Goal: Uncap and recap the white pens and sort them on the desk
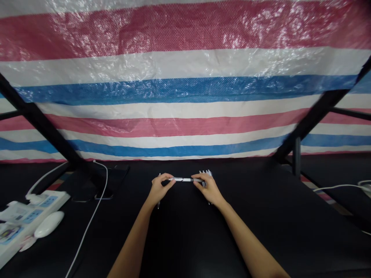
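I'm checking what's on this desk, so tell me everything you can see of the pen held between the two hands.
The slim pen lies roughly level, crosswise in front of the person. Its barrel looks like white and clear plastic, with a dark mark near the right. The left hand and right hand grip its ends, hiding the tips. Whether it has a cap is unclear.

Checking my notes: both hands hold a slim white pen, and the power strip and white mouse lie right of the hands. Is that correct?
No: the power strip and white mouse lie to the left of the hands, as the head view shows. The left hand and right hand do hold the slim white pen.
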A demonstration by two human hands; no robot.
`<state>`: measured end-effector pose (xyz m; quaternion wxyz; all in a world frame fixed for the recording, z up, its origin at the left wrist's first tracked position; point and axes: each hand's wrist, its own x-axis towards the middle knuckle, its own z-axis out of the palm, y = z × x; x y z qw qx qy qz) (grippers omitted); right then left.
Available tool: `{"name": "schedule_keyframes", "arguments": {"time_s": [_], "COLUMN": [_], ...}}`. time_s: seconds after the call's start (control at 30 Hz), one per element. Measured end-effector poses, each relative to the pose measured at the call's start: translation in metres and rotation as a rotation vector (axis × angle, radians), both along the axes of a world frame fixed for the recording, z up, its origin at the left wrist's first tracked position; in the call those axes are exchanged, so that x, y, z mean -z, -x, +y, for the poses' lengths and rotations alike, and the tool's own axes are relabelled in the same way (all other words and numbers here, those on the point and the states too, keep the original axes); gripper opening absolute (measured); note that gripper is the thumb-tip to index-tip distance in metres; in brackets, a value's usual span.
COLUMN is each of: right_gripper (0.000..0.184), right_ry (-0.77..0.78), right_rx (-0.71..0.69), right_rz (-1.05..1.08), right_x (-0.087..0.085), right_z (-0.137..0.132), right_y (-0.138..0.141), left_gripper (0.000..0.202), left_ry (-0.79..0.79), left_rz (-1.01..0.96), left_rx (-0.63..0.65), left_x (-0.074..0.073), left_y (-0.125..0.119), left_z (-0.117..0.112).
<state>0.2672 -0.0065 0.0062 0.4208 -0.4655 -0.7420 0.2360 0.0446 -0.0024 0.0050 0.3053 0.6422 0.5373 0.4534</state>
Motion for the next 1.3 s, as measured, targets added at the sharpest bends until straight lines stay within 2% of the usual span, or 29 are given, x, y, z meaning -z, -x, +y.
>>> {"name": "schedule_keyframes", "arguments": {"time_s": [0.1,0.47,0.7,0.93,1.1,1.3], "right_gripper": [0.018,0.017,0.022,0.028,0.03,0.011], "right_ry": [0.008,0.03,0.052,0.149,0.093,0.052], "right_rx": [0.01,-0.037,-0.035,-0.08,-0.033,-0.033], "right_rz": [0.0,-0.041,-0.042,0.032,0.028,-0.003], "right_x": [0.001,-0.0053,-0.0045,-0.0013,0.0004,0.0001], "right_z": [0.0006,-0.0026,-0.0024,-0.0017,-0.0002,0.0024], "right_y": [-0.0008,0.0009,0.0003,0.0017,-0.0011,-0.0039], "left_gripper": [0.017,0.017,0.018,0.015,0.017,0.019], "left_ry": [0.008,0.05,0.035,0.019,0.02,0.043], "left_rz": [-0.021,-0.06,-0.036,-0.028,-0.076,-0.08], "left_rx": [0.081,0.13,0.128,0.114,0.097,0.085], "left_x": [-0.0013,-0.0079,-0.0097,-0.0064,-0.0063,-0.0051], "left_y": [0.0012,0.001,0.0006,0.0006,0.0012,0.0017], "left_z": [0.0001,-0.0037,-0.0045,-0.0027,-0.0016,-0.0013]}}
